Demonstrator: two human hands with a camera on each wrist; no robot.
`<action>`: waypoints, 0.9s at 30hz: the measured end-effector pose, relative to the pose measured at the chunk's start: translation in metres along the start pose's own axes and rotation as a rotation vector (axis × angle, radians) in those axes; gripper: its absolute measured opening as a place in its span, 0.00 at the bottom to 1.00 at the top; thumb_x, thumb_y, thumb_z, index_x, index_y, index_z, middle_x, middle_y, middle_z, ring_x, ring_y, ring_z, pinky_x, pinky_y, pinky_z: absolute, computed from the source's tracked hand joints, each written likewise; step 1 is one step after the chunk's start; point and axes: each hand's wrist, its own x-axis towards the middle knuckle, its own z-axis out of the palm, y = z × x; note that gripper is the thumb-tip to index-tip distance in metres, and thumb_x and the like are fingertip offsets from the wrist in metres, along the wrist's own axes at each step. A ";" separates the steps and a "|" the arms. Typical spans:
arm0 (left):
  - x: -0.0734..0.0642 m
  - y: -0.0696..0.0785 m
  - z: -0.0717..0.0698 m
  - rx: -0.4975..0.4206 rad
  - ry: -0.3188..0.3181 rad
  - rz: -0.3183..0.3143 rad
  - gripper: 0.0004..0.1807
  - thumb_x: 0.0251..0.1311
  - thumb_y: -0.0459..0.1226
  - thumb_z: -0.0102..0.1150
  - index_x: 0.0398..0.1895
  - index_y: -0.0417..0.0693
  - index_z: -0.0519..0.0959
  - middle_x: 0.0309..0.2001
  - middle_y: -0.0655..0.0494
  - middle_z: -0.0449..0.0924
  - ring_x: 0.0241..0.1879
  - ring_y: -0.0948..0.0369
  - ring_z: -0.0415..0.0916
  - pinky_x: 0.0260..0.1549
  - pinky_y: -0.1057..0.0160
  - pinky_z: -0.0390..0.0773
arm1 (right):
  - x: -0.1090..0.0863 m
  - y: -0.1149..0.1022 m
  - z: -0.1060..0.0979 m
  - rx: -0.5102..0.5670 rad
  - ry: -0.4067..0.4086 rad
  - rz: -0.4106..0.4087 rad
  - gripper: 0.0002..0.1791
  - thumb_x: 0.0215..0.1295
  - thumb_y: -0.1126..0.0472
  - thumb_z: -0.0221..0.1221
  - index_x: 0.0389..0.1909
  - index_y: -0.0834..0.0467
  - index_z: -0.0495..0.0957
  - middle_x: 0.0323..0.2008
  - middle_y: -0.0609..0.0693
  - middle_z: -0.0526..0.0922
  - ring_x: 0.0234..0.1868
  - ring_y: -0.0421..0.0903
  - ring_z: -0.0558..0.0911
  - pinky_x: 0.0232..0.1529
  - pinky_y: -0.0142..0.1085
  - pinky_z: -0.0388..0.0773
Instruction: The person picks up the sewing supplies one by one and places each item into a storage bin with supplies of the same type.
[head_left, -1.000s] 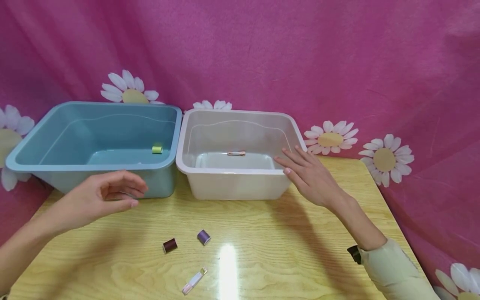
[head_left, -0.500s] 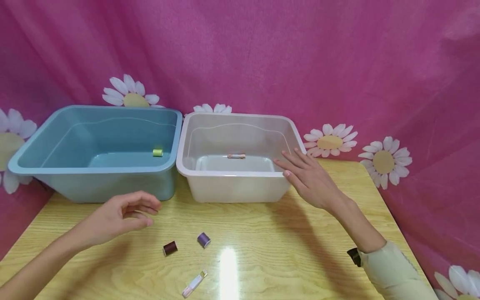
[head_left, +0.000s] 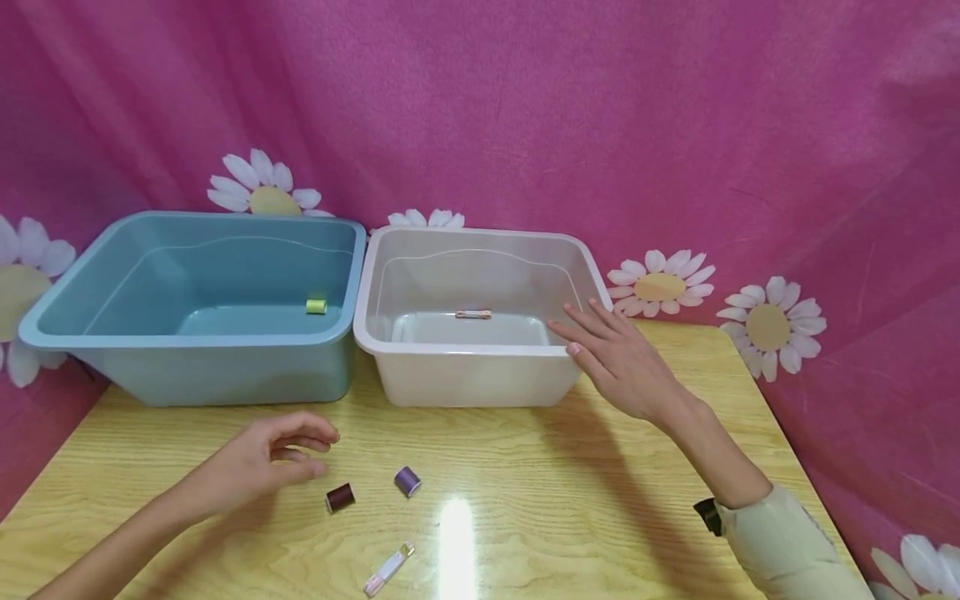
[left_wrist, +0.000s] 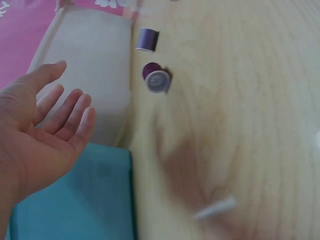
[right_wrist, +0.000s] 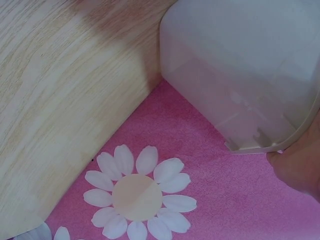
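My left hand (head_left: 266, 461) hovers over the table with fingers loosely bent and nothing in them. Just right of its fingertips lies a dark maroon thread spool (head_left: 341, 498). A purple thread spool (head_left: 408, 482) is farther right, and nearer the front edge lies a pale pink skein of embroidery floss (head_left: 389, 568) with a paper band. In the left wrist view, my left hand (left_wrist: 52, 120) shows its palm. My right hand (head_left: 622, 362), fingers spread and straight, rests at the right rim of the whitish basin (head_left: 472, 375). Inside that basin lies an orange-pink banded skein (head_left: 473, 314).
To the left, touching the whitish basin, stands a blue basin (head_left: 247, 367) holding a yellow-green thread spool (head_left: 317, 307). Both stand at the back of the wooden table (head_left: 525, 517). A pink cloth (head_left: 525, 108) with daisies hangs behind.
My left hand has moved right and toward me, from in front of the blue basin to beside the maroon spool. The right hand stays at the basin rim.
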 end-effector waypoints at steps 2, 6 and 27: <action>0.000 -0.003 0.003 -0.012 0.001 -0.025 0.18 0.66 0.35 0.64 0.55 0.35 0.76 0.54 0.41 0.78 0.54 0.48 0.78 0.48 0.64 0.79 | 0.000 0.000 0.000 0.000 0.000 0.001 0.25 0.80 0.51 0.42 0.72 0.52 0.69 0.74 0.55 0.62 0.75 0.62 0.53 0.73 0.52 0.45; 0.002 -0.010 0.007 -0.039 0.005 -0.047 0.19 0.65 0.34 0.65 0.55 0.33 0.75 0.55 0.37 0.77 0.55 0.39 0.75 0.48 0.63 0.79 | 0.000 0.000 0.000 0.001 -0.001 0.002 0.25 0.80 0.51 0.42 0.72 0.51 0.69 0.74 0.55 0.62 0.75 0.62 0.53 0.73 0.52 0.45; -0.004 -0.039 0.027 -0.037 0.010 -0.123 0.24 0.62 0.38 0.68 0.57 0.34 0.74 0.57 0.40 0.76 0.56 0.43 0.75 0.51 0.56 0.78 | 0.001 0.000 -0.001 -0.005 0.000 -0.008 0.24 0.80 0.51 0.43 0.72 0.52 0.69 0.73 0.56 0.63 0.75 0.63 0.53 0.73 0.53 0.46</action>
